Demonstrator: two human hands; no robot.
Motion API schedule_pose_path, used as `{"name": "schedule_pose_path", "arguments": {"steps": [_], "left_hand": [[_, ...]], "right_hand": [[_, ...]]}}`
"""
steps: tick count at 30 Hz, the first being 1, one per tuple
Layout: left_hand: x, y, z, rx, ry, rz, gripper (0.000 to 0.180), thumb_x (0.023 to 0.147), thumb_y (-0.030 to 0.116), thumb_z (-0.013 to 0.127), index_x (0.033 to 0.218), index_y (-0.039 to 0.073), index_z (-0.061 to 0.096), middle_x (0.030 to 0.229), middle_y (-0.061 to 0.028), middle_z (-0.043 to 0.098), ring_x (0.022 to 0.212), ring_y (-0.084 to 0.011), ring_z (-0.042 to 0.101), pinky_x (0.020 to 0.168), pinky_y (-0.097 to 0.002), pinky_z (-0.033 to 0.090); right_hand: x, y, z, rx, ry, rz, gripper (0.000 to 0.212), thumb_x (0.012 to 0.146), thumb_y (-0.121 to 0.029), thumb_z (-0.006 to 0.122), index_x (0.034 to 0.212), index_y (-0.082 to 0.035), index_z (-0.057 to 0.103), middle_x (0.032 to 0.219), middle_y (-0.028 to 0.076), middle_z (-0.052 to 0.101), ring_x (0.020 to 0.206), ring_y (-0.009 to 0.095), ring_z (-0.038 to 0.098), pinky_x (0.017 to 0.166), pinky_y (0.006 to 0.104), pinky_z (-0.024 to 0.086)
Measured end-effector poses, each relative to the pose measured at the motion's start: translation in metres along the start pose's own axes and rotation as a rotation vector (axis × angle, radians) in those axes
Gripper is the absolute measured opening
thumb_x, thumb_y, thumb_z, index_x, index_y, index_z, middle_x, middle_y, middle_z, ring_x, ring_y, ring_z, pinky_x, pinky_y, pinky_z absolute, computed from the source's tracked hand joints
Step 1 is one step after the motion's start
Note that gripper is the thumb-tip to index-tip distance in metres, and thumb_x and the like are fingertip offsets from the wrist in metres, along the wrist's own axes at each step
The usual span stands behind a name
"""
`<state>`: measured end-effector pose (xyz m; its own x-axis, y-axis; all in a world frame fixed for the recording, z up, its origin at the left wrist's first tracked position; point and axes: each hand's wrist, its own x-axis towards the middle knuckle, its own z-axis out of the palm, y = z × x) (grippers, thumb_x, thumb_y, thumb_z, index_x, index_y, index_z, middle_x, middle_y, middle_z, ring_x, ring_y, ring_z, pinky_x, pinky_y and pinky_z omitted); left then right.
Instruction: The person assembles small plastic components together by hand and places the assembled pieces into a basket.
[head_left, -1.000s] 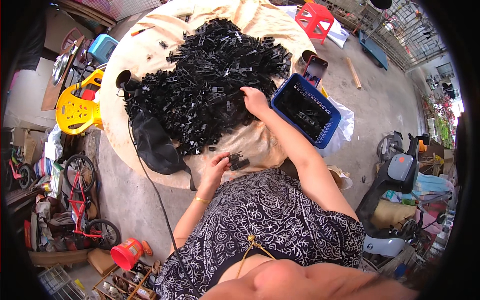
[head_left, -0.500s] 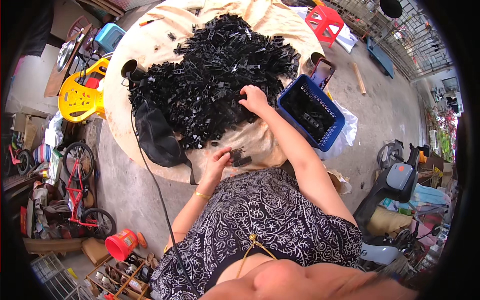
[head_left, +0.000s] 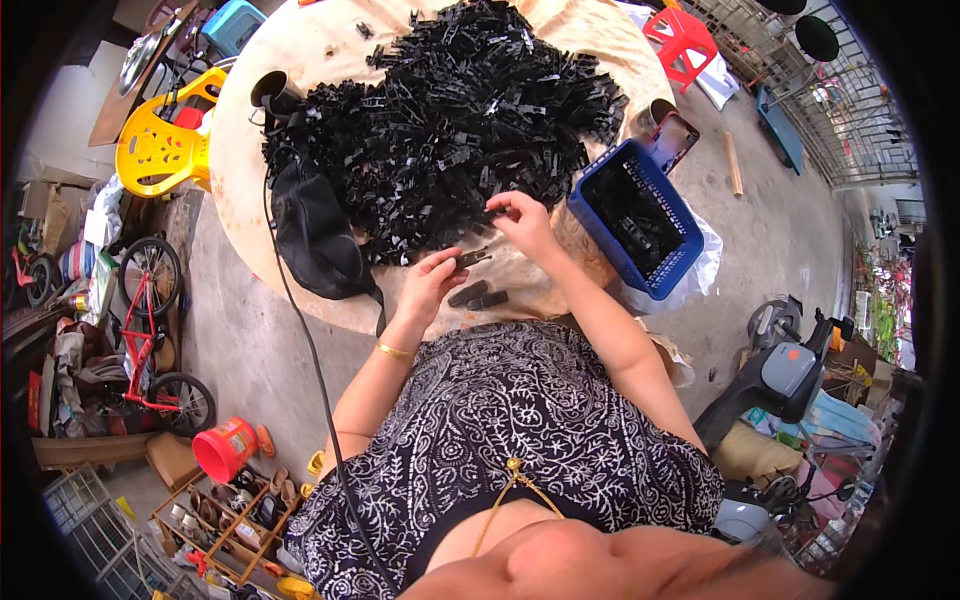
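Note:
A large heap of small black plastic parts (head_left: 460, 120) covers much of the cloth-covered table in front of me. My left hand (head_left: 426, 284), with a gold bangle at the wrist, pinches a slim black plastic part (head_left: 474, 257) between thumb and fingertips. Just right of it, my right hand (head_left: 524, 226) is closed at the heap's near edge, thumb and fingers around a dark piece too small to make out. Below both hands, dark stubby pieces (head_left: 480, 297) lie on the cloth near my dress.
To the right stands a blue basket (head_left: 683, 275) holding more black parts, with a phone (head_left: 673, 140) behind it. A black bag (head_left: 315, 235) rests at the heap's left, by a dark cup (head_left: 270, 90). A cable (head_left: 310, 350) runs down past my left arm. A yellow chair (head_left: 165, 150) stands beside the table (head_left: 235, 180).
My left hand has lifted off the near cloth with the slim part and come close to my right hand. The dark stubby pieces stay on the cloth. The whole view has shifted slightly.

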<state>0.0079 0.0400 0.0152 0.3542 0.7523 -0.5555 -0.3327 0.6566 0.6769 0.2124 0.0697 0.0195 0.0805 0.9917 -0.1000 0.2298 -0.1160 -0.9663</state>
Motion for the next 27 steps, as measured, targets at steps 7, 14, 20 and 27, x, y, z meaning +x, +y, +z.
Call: {"name": "schedule_pose_path", "arguments": {"steps": [7, 14, 20, 27], "left_hand": [[-0.005, 0.001, 0.007, 0.006, -0.044, -0.084, 0.027, 0.091, 0.008, 0.051, 0.115, -0.003, 0.055, 0.101, -0.0104, 0.062, 0.082, -0.0178, 0.063, 0.075, -0.0272, 0.053], [-0.014, -0.008, 0.003, 0.158, -0.062, -0.079, 0.030, 0.091, 0.010, 0.051, 0.117, -0.004, 0.054, 0.102, -0.0104, 0.062, 0.085, -0.0154, 0.063, 0.077, -0.0257, 0.052], [-0.022, -0.003, 0.012, 0.223, -0.037, -0.071, 0.030, 0.091, 0.010, 0.051, 0.118, -0.004, 0.053, 0.104, -0.0108, 0.062, 0.085, -0.0146, 0.062, 0.078, -0.0251, 0.052], [-0.024, -0.013, 0.011, 0.134, -0.066, -0.042, 0.030, 0.091, 0.010, 0.052, 0.118, -0.003, 0.053, 0.103, -0.0099, 0.062, 0.085, -0.0144, 0.062, 0.079, -0.0268, 0.052]], "right_hand": [[-0.051, -0.010, 0.000, -0.036, -0.177, -0.456, 0.033, 0.064, 0.010, 0.053, 0.090, -0.004, 0.068, 0.092, 0.011, 0.065, 0.088, 0.025, 0.061, 0.076, 0.0315, 0.050], [-0.066, -0.023, -0.010, -0.307, -0.255, -0.599, 0.026, 0.070, 0.003, 0.056, 0.093, -0.001, 0.065, 0.098, 0.013, 0.063, 0.090, 0.029, 0.060, 0.080, 0.0352, 0.049], [-0.075, -0.012, -0.009, -0.330, -0.180, -0.582, 0.019, 0.073, -0.007, 0.063, 0.091, -0.002, 0.064, 0.101, 0.011, 0.062, 0.095, 0.027, 0.057, 0.081, 0.0355, 0.047], [-0.076, -0.033, -0.007, -0.558, -0.273, -0.767, 0.014, 0.074, -0.006, 0.061, 0.088, -0.003, 0.063, 0.096, 0.009, 0.060, 0.091, 0.026, 0.057, 0.082, 0.0347, 0.046]]}}
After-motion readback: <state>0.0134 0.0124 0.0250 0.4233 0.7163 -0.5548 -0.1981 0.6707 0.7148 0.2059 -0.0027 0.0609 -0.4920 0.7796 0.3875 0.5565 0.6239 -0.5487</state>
